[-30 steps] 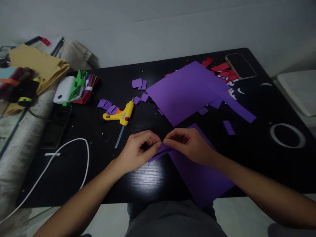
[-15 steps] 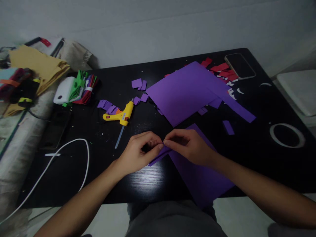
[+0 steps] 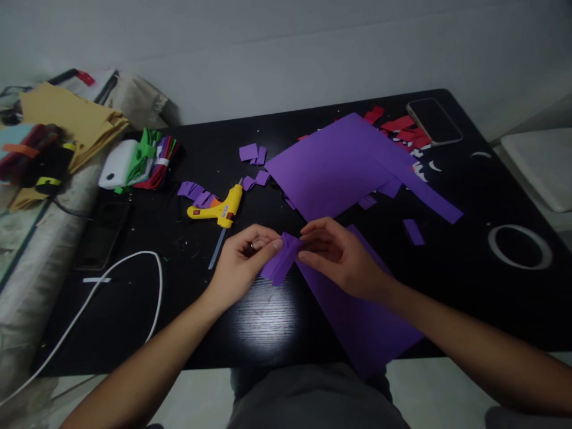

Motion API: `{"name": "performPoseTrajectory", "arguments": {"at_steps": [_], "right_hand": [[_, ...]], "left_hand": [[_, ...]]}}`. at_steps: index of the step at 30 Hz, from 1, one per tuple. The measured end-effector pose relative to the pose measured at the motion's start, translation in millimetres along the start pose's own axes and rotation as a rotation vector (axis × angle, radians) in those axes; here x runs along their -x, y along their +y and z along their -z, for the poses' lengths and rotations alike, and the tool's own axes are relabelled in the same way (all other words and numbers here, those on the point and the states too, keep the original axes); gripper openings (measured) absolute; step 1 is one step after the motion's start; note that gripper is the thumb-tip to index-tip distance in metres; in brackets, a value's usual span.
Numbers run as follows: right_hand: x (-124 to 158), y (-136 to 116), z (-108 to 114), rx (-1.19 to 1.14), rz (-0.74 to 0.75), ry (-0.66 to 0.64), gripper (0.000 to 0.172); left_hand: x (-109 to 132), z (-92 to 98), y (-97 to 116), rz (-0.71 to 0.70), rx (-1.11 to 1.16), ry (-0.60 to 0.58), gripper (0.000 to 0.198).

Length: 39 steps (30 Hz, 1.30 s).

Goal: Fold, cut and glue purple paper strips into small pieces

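Note:
Between thumb and fingers, my left hand (image 3: 243, 262) pinches a small folded piece of purple paper (image 3: 282, 262), held up over the table with creases and loose flaps showing. My right hand (image 3: 342, 256) is curled at the right-hand corner of that piece, its fingertips against the edge; the exact grip is partly hidden. Beneath my right hand lies a purple sheet (image 3: 361, 322) that reaches over the table's front edge. A yellow glue gun (image 3: 218, 208) with a clear glue stick rests beyond my left hand, beside a row of folded purple pieces (image 3: 196, 193).
A larger purple sheet (image 3: 330, 167) covers part of the red scraps (image 3: 404, 128) at the back. A phone (image 3: 434, 120) lies far right, above a white ring (image 3: 519, 246). On the left are a white cable (image 3: 158, 292), a dark phone (image 3: 105, 232) and bundled coloured strips (image 3: 156, 161).
The folded purple paper has been raised and turned, so its creased face shows now. My right fingers have spread from a tight pinch; my left hand has moved slightly up.

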State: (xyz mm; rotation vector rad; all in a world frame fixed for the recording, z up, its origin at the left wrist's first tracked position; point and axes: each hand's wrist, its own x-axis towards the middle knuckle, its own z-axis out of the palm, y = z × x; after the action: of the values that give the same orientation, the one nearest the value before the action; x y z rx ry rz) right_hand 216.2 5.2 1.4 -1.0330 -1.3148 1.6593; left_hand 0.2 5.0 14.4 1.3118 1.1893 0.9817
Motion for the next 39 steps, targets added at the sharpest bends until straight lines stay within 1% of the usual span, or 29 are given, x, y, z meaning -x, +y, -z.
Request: {"name": "performPoseTrajectory", "arguments": {"at_steps": [5,9,11,13,15,21,26,29,32,36,39], "right_hand": [[-1.4,-0.1,-1.3,0.073,0.034,0.075,0.023],[-2.0,-3.1,0.3,0.107,0.042,0.045,0.011],[-2.2,-4.7,1.6,0.096,0.044,0.032,0.006],[-2.3,-5.8,2.8,0.082,0.047,0.027,0.007],[-2.3,-6.2,4.0,0.069,0.04,0.025,0.011],[-2.8,-4.3,5.3,-0.029,0.034,-0.022,0.02],[-2.3,-3.8,4.9,-0.054,0.03,-0.036,0.023],[-1.3,-2.9,3.9,-0.049,0.059,-0.026,0.026],[-0.4,-2.4,2.9,-0.002,0.097,0.008,0.024],[0.3,-3.5,2.1,0.064,0.094,0.048,0.018],[0.8,-4.6,1.6,0.095,0.102,0.074,0.013]], "left_hand": [[2.0,-3.2,-4.9,0.022,0.073,-0.07,0.015],[3.8,-2.3,-7.0,-0.032,0.115,-0.078,0.017],[4.5,-0.7,-5.8,-0.057,0.089,-0.105,0.012],[5.0,1.0,-3.7,-0.066,0.059,-0.127,0.009],[5.2,2.2,-1.5,-0.066,0.045,-0.133,0.01],[4.5,3.2,0.2,-0.058,0.056,-0.129,0.01],[4.5,1.6,-0.6,-0.061,0.073,-0.116,0.01],[4.8,0.9,-0.9,-0.061,0.083,-0.113,0.01],[5.3,0.7,-1.7,-0.066,0.067,-0.102,0.01],[5.6,-0.1,-3.4,-0.108,0.03,-0.081,0.01],[5.0,-2.0,-5.1,-0.139,0.056,-0.09,0.012]]}}
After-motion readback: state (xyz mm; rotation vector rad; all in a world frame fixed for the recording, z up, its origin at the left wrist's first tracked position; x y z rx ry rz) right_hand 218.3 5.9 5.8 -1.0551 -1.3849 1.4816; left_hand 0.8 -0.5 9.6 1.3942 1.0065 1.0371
